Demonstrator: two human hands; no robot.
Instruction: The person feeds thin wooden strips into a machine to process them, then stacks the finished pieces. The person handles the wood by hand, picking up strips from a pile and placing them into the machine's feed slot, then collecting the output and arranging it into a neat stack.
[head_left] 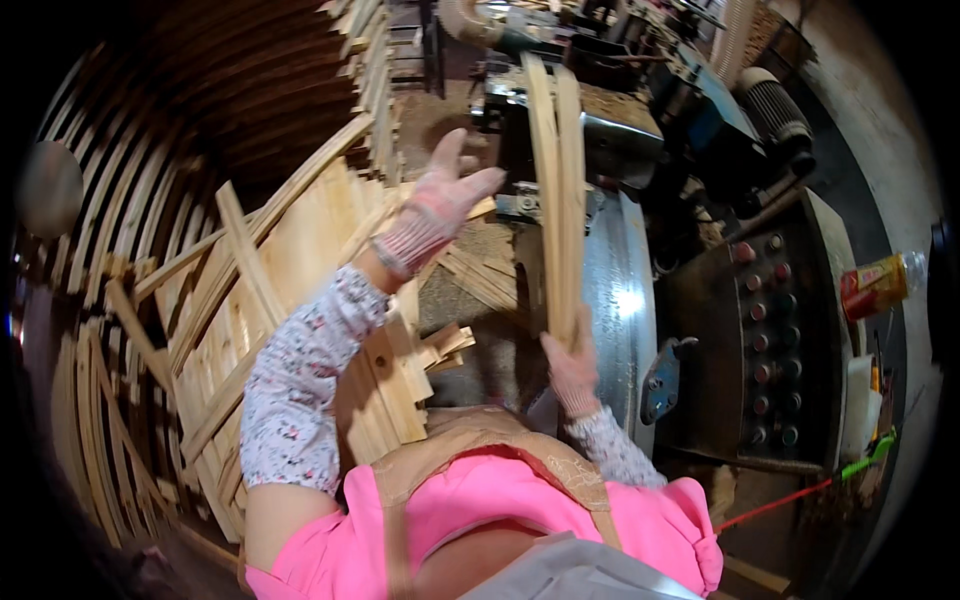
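Note:
Two long, pale wooden strips [568, 230] lie side by side along the left edge of a shiny metal machine table [620, 290]. Their far ends reach the machine's dark housing. My right hand [572, 375], in a pinkish knit glove, is closed around their near ends. To the left of the strips my left hand [445, 200], gloved too, is raised with fingers spread and nothing in it. Below and left of it, a heap of wooden boards [370, 385] lies at my side. My left hand is apart from the strips.
A dark control box [775, 340] with rows of buttons stands right of the metal table, with a bottle [880, 285] beyond it. A ribbed motor [775, 110] sits at the far right. Stacked slats [100, 190] rise at the left. A ribbed hose [465, 20] hangs at the back.

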